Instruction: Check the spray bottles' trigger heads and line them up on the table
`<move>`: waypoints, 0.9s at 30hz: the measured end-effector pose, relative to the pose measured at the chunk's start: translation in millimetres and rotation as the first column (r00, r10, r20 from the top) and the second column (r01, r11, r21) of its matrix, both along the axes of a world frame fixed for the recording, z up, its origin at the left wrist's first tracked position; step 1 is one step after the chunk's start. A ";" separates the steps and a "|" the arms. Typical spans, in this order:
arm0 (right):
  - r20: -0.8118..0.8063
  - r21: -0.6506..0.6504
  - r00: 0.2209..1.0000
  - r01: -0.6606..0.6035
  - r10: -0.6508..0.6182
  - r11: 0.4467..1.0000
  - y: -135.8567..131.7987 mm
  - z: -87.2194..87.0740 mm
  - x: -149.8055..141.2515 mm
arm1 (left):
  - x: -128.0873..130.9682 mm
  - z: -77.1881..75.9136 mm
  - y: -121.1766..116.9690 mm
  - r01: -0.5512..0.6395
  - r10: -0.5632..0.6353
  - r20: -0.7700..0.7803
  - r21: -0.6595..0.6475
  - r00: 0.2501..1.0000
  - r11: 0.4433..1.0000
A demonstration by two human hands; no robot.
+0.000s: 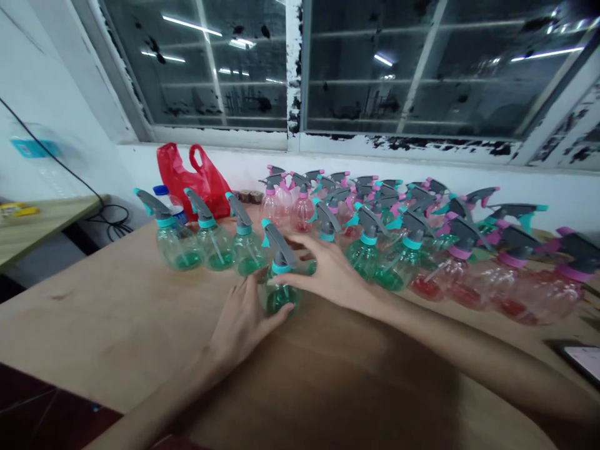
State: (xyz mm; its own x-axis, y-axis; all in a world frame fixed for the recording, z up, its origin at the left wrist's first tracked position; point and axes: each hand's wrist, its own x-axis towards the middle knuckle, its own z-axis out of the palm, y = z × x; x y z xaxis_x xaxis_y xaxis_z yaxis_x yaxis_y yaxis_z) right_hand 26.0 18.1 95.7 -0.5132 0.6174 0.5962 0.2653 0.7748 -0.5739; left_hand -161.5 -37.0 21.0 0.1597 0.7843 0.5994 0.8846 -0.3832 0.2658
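Bottle [277, 296] of rounded translucent green plastic, long axis upright, stands between two equally near hands: left hand [244, 310] cupped low, right hand [330, 270] spread around its teal collar [281, 268]; whether either pinches, cannot tell.

Two hands [241, 315], over twenty spray bottles [280, 300], one red bag [201, 187], one phone [584, 359]

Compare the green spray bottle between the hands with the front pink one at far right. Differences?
Body: the green bottle is tinted green; the pink bottle is tinted pink.
Collar: turquoise on the green bottle, pink on the pink bottle.
Handling: the green bottle has the left hand and right hand at it; neither is at the pink bottle.
Shared: see-through bodies, grey trigger heads.
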 end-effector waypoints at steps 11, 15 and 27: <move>0.026 0.520 0.883 0.389 -0.469 0.761 25.6 38.8 50.3 | 10.0 22.9 28.7 -0.284 0.303 -0.288 0.105 0.909 0.953; 0.171 0.520 0.762 0.469 -0.625 0.714 40.2 43.0 41.0 | 12.4 27.9 41.2 -0.304 0.322 -0.328 0.105 0.888 0.947; 0.408 0.425 0.617 0.524 -0.673 0.738 64.5 32.8 14.6 | 15.7 35.7 58.5 -0.327 0.342 -0.436 0.110 0.832 0.938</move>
State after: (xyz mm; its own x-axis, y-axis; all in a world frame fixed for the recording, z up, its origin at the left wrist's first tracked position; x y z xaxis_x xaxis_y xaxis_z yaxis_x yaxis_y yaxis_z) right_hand 40.7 82.6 128.6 -0.3429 0.7722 0.5349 0.9066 0.4211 -0.0267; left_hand -145.8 21.6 56.7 0.1441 0.8212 0.5522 0.9807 -0.0439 -0.1908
